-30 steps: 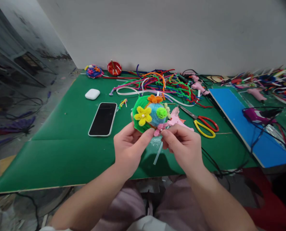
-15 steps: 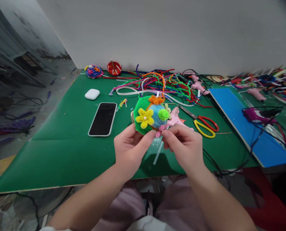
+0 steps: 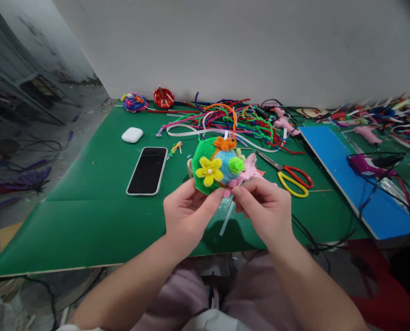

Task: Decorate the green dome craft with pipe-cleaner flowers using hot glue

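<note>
Head view: flower-trimmed craft point(image 3: 219, 166) between left hand point(image 3: 187, 216) and right hand point(image 3: 267, 209).

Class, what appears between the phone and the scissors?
In the head view: small colourful scraps, the flowered craft in the left hand, the right hand at its pink flower, and a partly hidden pink item.

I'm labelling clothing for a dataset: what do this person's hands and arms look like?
The left hand and right hand are ungloved, no rings or markings visible. The left forearm and right forearm are bare, with no watch or bracelet showing. White cloth shows at the bottom edge.
</note>
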Demonstrator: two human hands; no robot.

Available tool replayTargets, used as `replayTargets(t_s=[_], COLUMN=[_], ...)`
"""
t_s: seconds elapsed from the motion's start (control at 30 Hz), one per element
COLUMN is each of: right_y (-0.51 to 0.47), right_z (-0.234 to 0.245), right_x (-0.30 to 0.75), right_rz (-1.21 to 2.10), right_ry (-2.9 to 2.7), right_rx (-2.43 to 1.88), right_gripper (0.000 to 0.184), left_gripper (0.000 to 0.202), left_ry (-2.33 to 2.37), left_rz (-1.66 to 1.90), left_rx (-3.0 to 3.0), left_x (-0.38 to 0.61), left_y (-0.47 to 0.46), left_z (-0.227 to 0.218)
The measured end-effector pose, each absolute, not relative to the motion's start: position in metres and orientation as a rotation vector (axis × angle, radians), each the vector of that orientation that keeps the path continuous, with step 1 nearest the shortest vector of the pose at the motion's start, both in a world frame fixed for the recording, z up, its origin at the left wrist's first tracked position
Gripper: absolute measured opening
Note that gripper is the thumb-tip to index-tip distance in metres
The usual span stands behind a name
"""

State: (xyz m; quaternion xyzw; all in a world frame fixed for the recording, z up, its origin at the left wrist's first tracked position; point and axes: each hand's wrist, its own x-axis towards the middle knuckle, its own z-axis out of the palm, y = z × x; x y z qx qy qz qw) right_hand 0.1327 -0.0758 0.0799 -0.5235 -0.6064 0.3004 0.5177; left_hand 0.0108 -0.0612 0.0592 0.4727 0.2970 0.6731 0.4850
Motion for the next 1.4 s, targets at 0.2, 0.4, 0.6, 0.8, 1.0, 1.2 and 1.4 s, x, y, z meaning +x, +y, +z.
replayTargets(t_s=[0.2,0.4,0.6,0.8,1.0,1.2,1.4], right_y=[-0.0754,-0.0754,-0.0774,-0.0775,-0.0774,-0.0764,-0.0758], right_z=[0.0805,0.08,0.0799,0.08,0.0795,0.0794,0.0799], right_x=[0.1327,0.1335,0.1358,0.1357,0.1346,0.1342,0.1343], right_rz=[0.716,0.717,0.745,0.707,0.686,0.672,0.693], right_ry=[-1.47,-1.476,-1.487,-1.486,-1.485,-1.485,-1.48], right_rx=[-1.239,-1.222,-1.112,-1.138,-1.182,-1.197,-1.21], right_gripper=[0.024,0.023,0.019,0.021,0.021,0.023,0.024], left_gripper=[0.017,0.013,0.012,0.012,0.012,0.013,0.014], left_ry=[0.745,0.765,0.735,0.671,0.669,0.699,0.75], left_rz=[1.632,1.615,1.427,1.353,1.348,1.379,1.375], left_rx=[1.16,1.112,0.897,0.81,0.862,0.952,0.947], left_x=[0.0117,0.0105,0.0064,0.0047,0.0064,0.007,0.0076], left_y=[-0.0615,-0.0611,-0.0583,-0.0577,-0.06,-0.0616,-0.0611], left_z=[0.0611,0.0611,0.0635,0.0661,0.0646,0.0626,0.0659])
